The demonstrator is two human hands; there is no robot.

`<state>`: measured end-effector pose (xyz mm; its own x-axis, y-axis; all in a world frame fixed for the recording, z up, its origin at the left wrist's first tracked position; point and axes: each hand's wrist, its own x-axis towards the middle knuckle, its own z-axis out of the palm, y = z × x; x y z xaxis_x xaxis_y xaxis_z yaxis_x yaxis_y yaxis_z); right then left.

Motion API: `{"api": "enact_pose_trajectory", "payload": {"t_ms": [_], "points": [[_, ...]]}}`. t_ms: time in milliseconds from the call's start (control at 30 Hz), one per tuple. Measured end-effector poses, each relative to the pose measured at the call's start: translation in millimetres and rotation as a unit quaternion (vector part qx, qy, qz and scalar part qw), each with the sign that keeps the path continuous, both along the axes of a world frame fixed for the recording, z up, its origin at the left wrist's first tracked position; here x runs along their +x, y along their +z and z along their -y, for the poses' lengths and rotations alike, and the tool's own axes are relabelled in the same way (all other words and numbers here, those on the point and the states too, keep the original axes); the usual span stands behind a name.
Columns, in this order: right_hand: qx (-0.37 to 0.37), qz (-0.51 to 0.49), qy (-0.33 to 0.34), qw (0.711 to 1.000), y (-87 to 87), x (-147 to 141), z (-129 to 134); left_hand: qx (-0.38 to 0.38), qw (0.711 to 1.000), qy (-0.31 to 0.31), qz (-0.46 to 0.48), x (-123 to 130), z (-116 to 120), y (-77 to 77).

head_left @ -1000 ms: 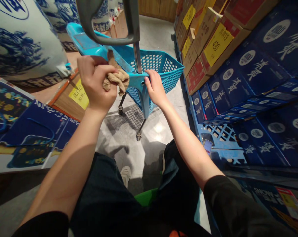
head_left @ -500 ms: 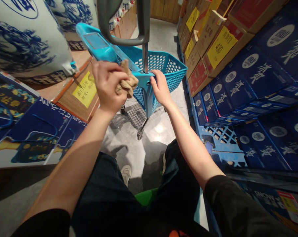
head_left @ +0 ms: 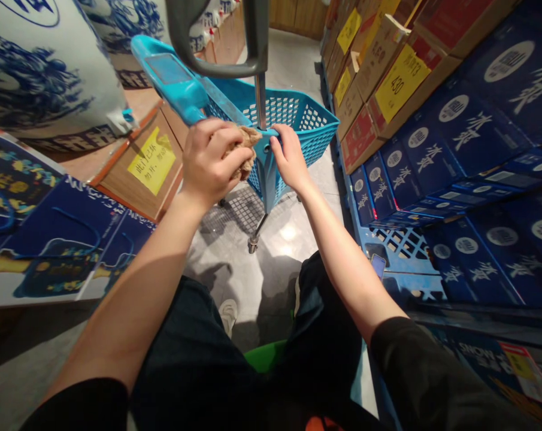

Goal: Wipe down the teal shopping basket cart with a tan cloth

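A bunched tan cloth point(head_left: 244, 157) is gripped in my left hand point(head_left: 213, 160), pressed against the near rim of a blue shopping cart basket point(head_left: 315, 114). Just to the right, my right hand point(head_left: 289, 157) rests on the same rim with its fingers curled over the edge. The cart's grey handle point(head_left: 226, 67) rises above both hands on a metal post, and a blue child seat flap point(head_left: 169, 75) sticks out at the upper left of the basket.
Stacked blue boxes point(head_left: 453, 134) and cartons with yellow signs stand on a blue pallet point(head_left: 403, 242) at the right, a phone point(head_left: 378, 264) beside them. Large blue-and-white jars point(head_left: 37, 78) and gift bags point(head_left: 64, 239) are at the left.
My left hand has moved right and slightly down with the cloth, from beside the basket corner onto it. My right hand keeps its place on the rim.
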<state>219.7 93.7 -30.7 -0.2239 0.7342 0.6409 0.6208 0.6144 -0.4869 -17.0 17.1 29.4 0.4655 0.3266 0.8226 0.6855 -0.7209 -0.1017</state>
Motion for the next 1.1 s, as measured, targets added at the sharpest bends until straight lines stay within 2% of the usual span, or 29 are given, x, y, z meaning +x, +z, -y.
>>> {"api": "enact_pose_trajectory", "payload": {"t_ms": [100, 200, 300, 367, 533, 600, 667, 733, 767, 833, 900, 967, 1033, 1100], "points": [[-0.011, 0.006, 0.002, 1.000, 0.2, -1, 0, 0.033, 0.996, 0.040, 0.068, -1, 4, 3.6], [-0.023, 0.006, -0.005, 1.000, 1.2, -2, 2, 0.016, 0.983, 0.063, 0.174, 7, 11, 1.4], [-0.021, -0.001, -0.013, 1.000, 2.4, -3, 4, -0.059, 0.988, 0.031, 0.139, 14, 14, -3.6], [-0.020, 0.000, -0.009, 1.000, 3.5, -3, 4, -0.075, 0.989, 0.020, 0.127, 14, 13, -4.4], [-0.035, 0.008, -0.013, 0.999, 5.0, -3, 4, 0.040, 0.957, 0.024, 0.285, 8, 8, -2.3], [-0.034, 0.002, -0.013, 0.999, 4.2, -4, 4, 0.054, 0.969, 0.006, 0.242, 8, 9, -4.1], [-0.029, -0.002, -0.011, 1.000, 3.1, -4, 4, 0.052, 0.989, -0.018, 0.140, 8, 8, -6.7], [-0.025, 0.000, -0.009, 1.000, 2.7, -3, 3, 0.032, 0.996, -0.021, 0.079, 5, 7, -7.9], [-0.025, 0.001, -0.008, 1.000, 3.0, -3, 3, 0.017, 0.996, -0.011, 0.085, 3, 6, -7.6], [-0.032, 0.003, -0.006, 0.999, 4.5, -4, 4, -0.024, 0.986, 0.015, 0.167, -1, 4, -4.9], [-0.045, 0.004, -0.006, 0.999, 6.5, -4, 6, -0.081, 0.959, 0.011, 0.271, -4, 4, 0.4], [-0.053, 0.001, -0.006, 0.999, 7.8, -5, 8, -0.140, 0.932, -0.002, 0.333, -3, 5, 7.9], [-0.054, -0.008, -0.003, 0.998, 7.5, -6, 9, -0.170, 0.927, -0.001, 0.335, 1, 6, 16.9], [-0.052, -0.022, -0.001, 0.998, 6.0, -6, 8, -0.173, 0.937, 0.015, 0.304, 8, 8, 25.7]]}}
